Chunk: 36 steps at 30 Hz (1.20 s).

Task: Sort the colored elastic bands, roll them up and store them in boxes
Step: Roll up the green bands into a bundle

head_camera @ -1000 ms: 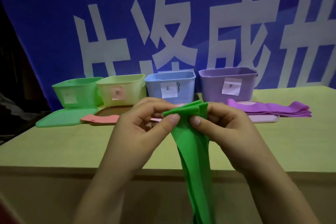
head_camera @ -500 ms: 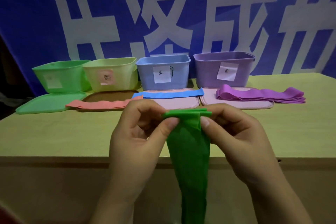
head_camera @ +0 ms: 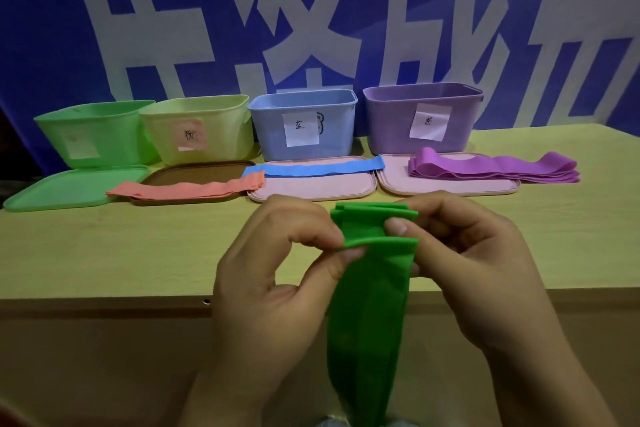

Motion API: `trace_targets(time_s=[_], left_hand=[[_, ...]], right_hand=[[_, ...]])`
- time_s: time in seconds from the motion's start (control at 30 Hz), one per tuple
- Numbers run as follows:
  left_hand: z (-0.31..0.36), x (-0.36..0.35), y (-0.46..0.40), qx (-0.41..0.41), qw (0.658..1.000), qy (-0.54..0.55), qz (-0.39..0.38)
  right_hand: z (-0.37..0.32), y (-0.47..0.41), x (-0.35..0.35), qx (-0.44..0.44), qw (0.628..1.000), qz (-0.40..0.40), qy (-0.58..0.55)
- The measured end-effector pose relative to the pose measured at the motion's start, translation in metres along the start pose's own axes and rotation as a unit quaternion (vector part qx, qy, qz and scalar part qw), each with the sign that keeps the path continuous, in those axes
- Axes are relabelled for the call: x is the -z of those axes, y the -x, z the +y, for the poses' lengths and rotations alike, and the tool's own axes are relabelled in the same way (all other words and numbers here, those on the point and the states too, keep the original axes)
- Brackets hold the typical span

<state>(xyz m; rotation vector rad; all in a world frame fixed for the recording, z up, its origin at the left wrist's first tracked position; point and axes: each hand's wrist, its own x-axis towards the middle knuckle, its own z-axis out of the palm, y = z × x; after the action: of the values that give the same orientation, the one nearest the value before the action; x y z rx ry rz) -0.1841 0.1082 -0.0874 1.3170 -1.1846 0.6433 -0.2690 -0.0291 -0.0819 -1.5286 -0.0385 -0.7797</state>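
Since the earlier frame another fold has stacked onto the bright green stretchy elastic band [head_camera: 372, 305]. Left hand [head_camera: 277, 291] and right hand [head_camera: 474, 274] each grip its layered top by thumb and fingers, above the surface's [head_camera: 104, 253] near edge; its smooth tail hangs down.

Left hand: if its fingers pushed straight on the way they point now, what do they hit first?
The left hand points rightward across the body, fingers already pinching the green band. Going straight on, it would press through the band's folds into the right hand fingertips gripping the other side. Depth offset between the hands is unclear.
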Motion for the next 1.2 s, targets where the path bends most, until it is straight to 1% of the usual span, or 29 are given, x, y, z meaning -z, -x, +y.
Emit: trace_targets(time_s=[0.13,0.27,0.57,0.7,0.77,0.97,1.03,1.1,1.2], left_hand=[[0.003,-0.002,0.001,0.041,0.999,-0.018,0.003],[0.005,-0.001,0.003,0.078,0.996,-0.022,0.031],[0.010,0.003,-0.001,0.062,0.996,-0.067,0.004],[0.012,0.007,-0.002,0.061,0.995,-0.079,-0.014],[0.014,0.008,-0.003,0.063,0.994,-0.086,-0.022],[0.015,0.008,-0.002,0.075,0.993,-0.083,-0.043],[0.014,0.008,-0.002,0.078,0.992,-0.083,-0.055],[0.014,0.009,-0.002,0.080,0.991,-0.085,-0.060],[0.014,0.008,-0.002,0.070,0.990,-0.104,-0.063]], right_hand=[[-0.004,0.002,-0.005,0.005,1.000,-0.011,-0.009],[-0.008,0.006,-0.004,0.034,0.998,-0.017,0.040],[-0.012,0.009,0.000,0.064,0.993,-0.068,0.066],[-0.010,0.008,0.006,0.064,0.990,-0.091,0.083],[-0.009,0.008,0.007,0.063,0.990,-0.102,0.073],[-0.003,0.006,0.011,0.040,0.988,-0.147,-0.008],[-0.001,0.006,0.013,0.031,0.987,-0.156,-0.007],[0.000,0.006,0.015,0.012,0.986,-0.167,-0.010],[-0.001,0.003,0.017,-0.039,0.979,-0.192,-0.051]])
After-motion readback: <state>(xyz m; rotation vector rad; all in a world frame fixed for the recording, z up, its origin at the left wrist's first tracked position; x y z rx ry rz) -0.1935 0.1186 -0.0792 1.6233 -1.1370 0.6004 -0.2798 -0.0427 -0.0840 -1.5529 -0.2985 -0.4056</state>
